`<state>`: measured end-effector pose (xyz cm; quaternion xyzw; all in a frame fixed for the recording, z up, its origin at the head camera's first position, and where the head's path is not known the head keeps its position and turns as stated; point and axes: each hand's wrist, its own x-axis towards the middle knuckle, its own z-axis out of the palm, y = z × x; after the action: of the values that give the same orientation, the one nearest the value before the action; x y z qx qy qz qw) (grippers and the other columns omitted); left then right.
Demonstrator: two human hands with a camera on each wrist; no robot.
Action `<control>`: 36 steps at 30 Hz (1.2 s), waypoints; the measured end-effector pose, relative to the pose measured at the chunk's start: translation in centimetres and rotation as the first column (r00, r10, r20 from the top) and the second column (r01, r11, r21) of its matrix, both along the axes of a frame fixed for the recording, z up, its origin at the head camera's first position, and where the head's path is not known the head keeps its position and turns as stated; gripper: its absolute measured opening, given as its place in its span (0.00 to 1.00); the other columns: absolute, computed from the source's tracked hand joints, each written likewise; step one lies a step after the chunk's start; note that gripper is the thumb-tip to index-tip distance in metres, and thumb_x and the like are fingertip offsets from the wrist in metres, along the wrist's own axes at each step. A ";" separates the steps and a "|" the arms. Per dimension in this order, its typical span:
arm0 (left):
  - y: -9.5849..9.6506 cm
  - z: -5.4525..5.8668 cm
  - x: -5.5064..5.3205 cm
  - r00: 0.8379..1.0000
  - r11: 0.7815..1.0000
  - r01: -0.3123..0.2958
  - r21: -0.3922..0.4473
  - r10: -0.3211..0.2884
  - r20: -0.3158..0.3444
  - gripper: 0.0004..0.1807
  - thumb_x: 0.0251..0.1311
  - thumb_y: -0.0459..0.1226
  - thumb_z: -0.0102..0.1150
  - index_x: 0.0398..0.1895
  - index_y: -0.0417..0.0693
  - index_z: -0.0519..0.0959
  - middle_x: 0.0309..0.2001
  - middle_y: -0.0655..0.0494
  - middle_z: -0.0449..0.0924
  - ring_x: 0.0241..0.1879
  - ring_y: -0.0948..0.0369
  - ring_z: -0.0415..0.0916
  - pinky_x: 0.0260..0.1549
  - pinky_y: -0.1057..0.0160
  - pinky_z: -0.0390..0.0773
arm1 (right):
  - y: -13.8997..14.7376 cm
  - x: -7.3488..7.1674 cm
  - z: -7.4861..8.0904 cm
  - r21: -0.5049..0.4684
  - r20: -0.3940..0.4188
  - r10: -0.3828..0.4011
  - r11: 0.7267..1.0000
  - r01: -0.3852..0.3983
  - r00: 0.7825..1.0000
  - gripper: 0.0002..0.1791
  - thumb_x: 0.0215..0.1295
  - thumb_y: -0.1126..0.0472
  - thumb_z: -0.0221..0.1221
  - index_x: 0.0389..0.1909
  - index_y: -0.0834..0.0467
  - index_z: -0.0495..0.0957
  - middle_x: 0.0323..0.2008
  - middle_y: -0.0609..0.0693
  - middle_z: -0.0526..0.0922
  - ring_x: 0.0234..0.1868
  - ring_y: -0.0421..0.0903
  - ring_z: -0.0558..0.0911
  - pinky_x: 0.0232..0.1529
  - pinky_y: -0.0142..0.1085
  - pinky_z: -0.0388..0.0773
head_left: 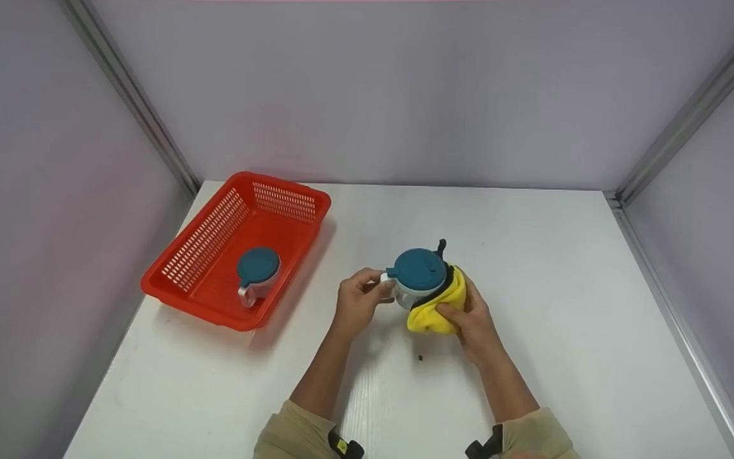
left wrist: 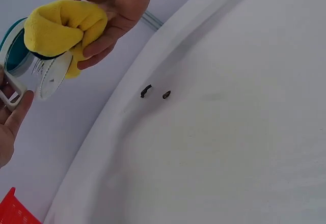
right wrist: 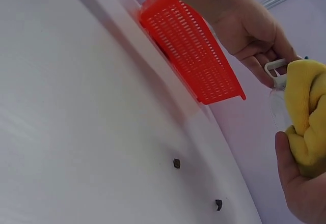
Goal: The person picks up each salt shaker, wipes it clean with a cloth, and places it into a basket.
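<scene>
A clear jar with a teal lid (head_left: pixel 419 269) and a white handle (left wrist: pixel 14 98) is held up over the table between both hands. My left hand (head_left: pixel 358 302) pinches the handle at the jar's left side. In my right hand (head_left: pixel 478 322) is a yellow cloth (head_left: pixel 445 309) with a dark edge, gripped against the jar's right side, thumb on the front. The cloth hides much of that side, while the clear base (left wrist: pixel 54 76) shows below it in the left wrist view. A dark loop sticks up behind the lid.
A red plastic basket (head_left: pixel 284 312) stands on the left of the white table (head_left: pixel 564 306), holding a second teal-lidded jar (head_left: pixel 259 266). Two small dark bits, one of them a curled piece (left wrist: pixel 146 90), lie on the table beneath the hands. Pale panels enclose the back and sides.
</scene>
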<state>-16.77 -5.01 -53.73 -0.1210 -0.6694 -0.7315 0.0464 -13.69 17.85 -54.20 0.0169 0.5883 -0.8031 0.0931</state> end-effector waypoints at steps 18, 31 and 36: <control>-0.5 2.4 1.1 0.995 0.996 0.070 -0.054 -0.066 0.069 0.09 0.63 0.30 0.62 0.45 0.36 0.83 0.35 0.46 0.80 0.37 0.52 0.84 0.38 0.51 0.86 | 2.2 -1.1 0.7 0.198 0.007 0.130 0.972 -0.129 0.992 0.49 0.56 0.61 0.71 0.76 0.44 0.54 0.67 0.49 0.66 0.62 0.52 0.69 0.61 0.32 0.76; 0.6 2.3 1.7 0.997 0.998 -0.042 -0.041 0.044 0.067 0.07 0.62 0.28 0.62 0.42 0.35 0.83 0.36 0.46 0.79 0.42 0.51 0.85 0.41 0.54 0.86 | 1.7 -1.1 0.6 0.169 -0.026 0.043 0.985 -0.038 0.999 0.48 0.56 0.64 0.70 0.74 0.38 0.55 0.64 0.50 0.67 0.61 0.52 0.70 0.60 0.32 0.76; -0.2 2.3 1.4 0.996 0.995 0.061 -0.075 -0.055 0.070 0.08 0.62 0.29 0.63 0.43 0.36 0.83 0.35 0.46 0.80 0.40 0.49 0.84 0.40 0.53 0.86 | 2.8 -1.4 0.3 0.204 -0.032 0.136 0.971 -0.126 0.990 0.49 0.54 0.66 0.70 0.73 0.39 0.56 0.67 0.48 0.67 0.63 0.52 0.69 0.61 0.34 0.76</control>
<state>-15.39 -5.24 -51.45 -0.1171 -0.6944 -0.7100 -0.0024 -15.08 20.62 -53.89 -0.0310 0.6683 -0.7317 0.1303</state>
